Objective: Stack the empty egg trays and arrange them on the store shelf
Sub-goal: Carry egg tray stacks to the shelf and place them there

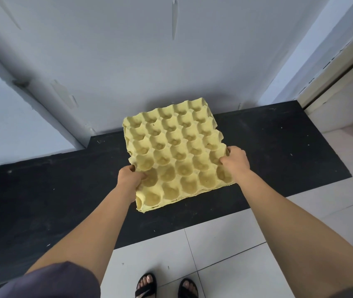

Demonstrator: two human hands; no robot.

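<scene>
A yellow pulp egg tray stack (175, 153), cups empty and facing up, sits over a black low shelf surface (279, 151). Thin layered edges along its near side suggest more than one tray. My left hand (129, 177) grips the tray's near-left edge, with the thumb inside a cup. My right hand (234, 161) grips the near-right edge, fingers curled over the rim. Whether the stack rests on the black surface or hangs just above it, I cannot tell.
A grey-white wall (149, 61) rises right behind the black surface. A pale door frame (332, 78) stands at the right. White floor tiles (225, 254) lie below, with my sandalled feet (167, 287) at the bottom edge. The black surface extends left and right of the tray.
</scene>
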